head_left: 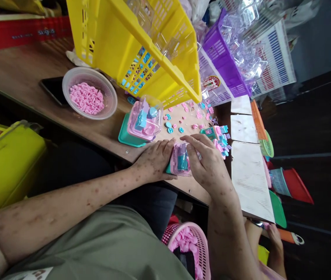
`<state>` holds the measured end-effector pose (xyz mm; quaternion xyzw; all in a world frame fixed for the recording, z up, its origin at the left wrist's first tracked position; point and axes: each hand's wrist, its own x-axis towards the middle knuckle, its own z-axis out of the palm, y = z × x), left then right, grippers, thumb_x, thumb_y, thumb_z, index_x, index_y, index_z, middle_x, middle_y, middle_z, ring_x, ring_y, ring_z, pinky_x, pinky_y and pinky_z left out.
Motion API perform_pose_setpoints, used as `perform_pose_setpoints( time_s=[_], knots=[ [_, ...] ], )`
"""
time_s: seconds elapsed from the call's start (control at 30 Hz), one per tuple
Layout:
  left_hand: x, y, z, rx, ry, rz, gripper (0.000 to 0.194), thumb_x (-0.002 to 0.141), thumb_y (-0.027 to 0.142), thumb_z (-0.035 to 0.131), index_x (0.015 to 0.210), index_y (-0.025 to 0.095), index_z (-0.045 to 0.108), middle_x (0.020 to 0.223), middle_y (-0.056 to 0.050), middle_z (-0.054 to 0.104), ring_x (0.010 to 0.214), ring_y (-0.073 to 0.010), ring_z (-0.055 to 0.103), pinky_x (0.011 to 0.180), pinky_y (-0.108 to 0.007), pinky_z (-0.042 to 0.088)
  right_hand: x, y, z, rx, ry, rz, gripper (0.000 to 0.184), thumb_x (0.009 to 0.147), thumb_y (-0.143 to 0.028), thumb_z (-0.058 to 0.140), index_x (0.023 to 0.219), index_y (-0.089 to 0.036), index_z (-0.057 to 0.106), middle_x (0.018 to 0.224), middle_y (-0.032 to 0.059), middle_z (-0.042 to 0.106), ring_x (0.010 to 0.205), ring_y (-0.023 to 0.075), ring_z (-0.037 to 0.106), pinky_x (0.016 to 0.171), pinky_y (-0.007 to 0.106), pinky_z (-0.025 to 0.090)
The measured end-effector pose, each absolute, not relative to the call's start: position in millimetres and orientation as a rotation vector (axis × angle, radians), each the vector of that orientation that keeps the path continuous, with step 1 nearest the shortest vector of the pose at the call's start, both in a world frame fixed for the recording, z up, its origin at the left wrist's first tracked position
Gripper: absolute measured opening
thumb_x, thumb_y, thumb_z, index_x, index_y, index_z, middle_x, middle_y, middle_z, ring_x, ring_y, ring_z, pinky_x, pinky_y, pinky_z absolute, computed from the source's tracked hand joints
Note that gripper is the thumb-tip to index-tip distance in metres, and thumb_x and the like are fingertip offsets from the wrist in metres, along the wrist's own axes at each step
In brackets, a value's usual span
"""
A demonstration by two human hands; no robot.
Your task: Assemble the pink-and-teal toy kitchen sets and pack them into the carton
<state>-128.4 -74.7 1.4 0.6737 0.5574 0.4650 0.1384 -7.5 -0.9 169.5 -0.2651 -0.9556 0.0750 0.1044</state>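
A small plastic toy set under a clear cover, with pink, purple and teal parts, sits between my hands near the table's front edge. My left hand is closed against its left side. My right hand grips the cover from the right, its fingers bent over the far edge. To the left stands a second covered toy set with a teal base and a pink top. Right of my right hand is a cluster of pink, teal and purple toy pieces, partly hidden.
A bowl of pink pieces rests by a dark phone. Behind are a yellow basket and a purple basket of clear covers. Small pieces lie scattered. Below is a pink basket; another person's hand shows lower right.
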Motion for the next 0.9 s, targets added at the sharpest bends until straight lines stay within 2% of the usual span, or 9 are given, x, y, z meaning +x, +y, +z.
perform_pose_setpoints(
  time_s=[0.1,0.17,0.27,0.33,0.43,0.5,0.6,0.9],
  knots=[
    [-128,-74,1,1.951,1.619,1.336,0.144,0.078,0.057,0.103,0.172,0.017,0.001,0.167,-0.030,0.047,0.158,-0.0499,0.051,0.131,-0.064,0.045,-6,0,170,-0.787,-2.829,0.214,0.037,0.118,-0.030,0.048,0.129,-0.023,0.082,0.125,0.0137,0.075,0.121,0.0321,0.074,0.111,0.055,0.060],
    [-127,-73,0,1.958,1.628,1.345,0.146,0.077,0.057,0.103,0.172,0.016,0.000,0.167,-0.031,0.047,0.158,-0.0506,0.051,0.131,-0.065,0.045,-1,0,168,-0.810,-2.832,0.220,0.036,0.118,-0.037,0.051,0.137,-0.023,0.078,0.129,0.0140,0.074,0.125,0.0326,0.073,0.114,0.055,0.060],
    [-126,-71,-1,1.960,1.638,1.405,0.144,0.077,0.056,0.104,0.172,0.014,0.003,0.166,-0.032,0.049,0.156,-0.0501,0.054,0.131,-0.064,0.046,8,-2,160,-0.839,-2.833,0.229,0.054,0.115,-0.054,0.060,0.160,-0.024,0.063,0.145,0.0165,0.066,0.137,0.0355,0.067,0.118,0.058,0.059],
    [-127,-71,0,1.958,1.622,1.425,0.144,0.076,0.057,0.104,0.171,0.013,0.006,0.165,-0.031,0.050,0.154,-0.0500,0.055,0.130,-0.064,0.046,13,-4,155,-0.846,-2.807,0.206,0.063,0.114,-0.057,0.062,0.167,-0.024,0.056,0.147,0.0175,0.065,0.139,0.0360,0.065,0.118,0.058,0.059],
    [-130,-71,3,1.938,1.556,1.418,0.140,0.077,0.067,0.101,0.170,0.013,0.012,0.165,-0.031,0.050,0.155,-0.0500,0.054,0.131,-0.066,0.046,15,-4,149,-0.853,-2.747,0.168,0.054,0.115,-0.049,0.057,0.163,-0.023,0.062,0.140,0.0167,0.068,0.135,0.0347,0.068,0.118,0.057,0.060],
    [-133,-71,5,1.902,1.515,1.428,0.129,0.082,0.073,0.096,0.168,0.015,0.019,0.164,-0.029,0.052,0.154,-0.0474,0.056,0.130,-0.064,0.047,13,-4,149,-0.848,-2.733,0.144,0.050,0.116,-0.044,0.055,0.159,-0.023,0.065,0.139,0.0162,0.070,0.134,0.0344,0.069,0.118,0.057,0.059],
    [-134,-70,7,1.857,1.478,1.437,0.117,0.084,0.070,0.095,0.164,0.017,0.027,0.158,-0.024,0.057,0.148,-0.0437,0.060,0.126,-0.060,0.051,9,-5,154,-0.837,-2.755,0.093,0.047,0.115,-0.037,0.053,0.157,-0.023,0.067,0.140,0.0159,0.071,0.133,0.0347,0.071,0.118,0.058,0.059],
    [-132,-71,10,1.813,1.484,1.413,0.113,0.081,0.064,0.098,0.160,0.019,0.030,0.160,-0.024,0.056,0.149,-0.0455,0.059,0.126,-0.063,0.049,1,-9,162,-0.858,-2.854,0.048,0.041,0.110,-0.029,0.051,0.143,-0.014,0.071,0.138,0.0201,0.073,0.132,0.0398,0.069,0.118,0.063,0.056]
  ],
)
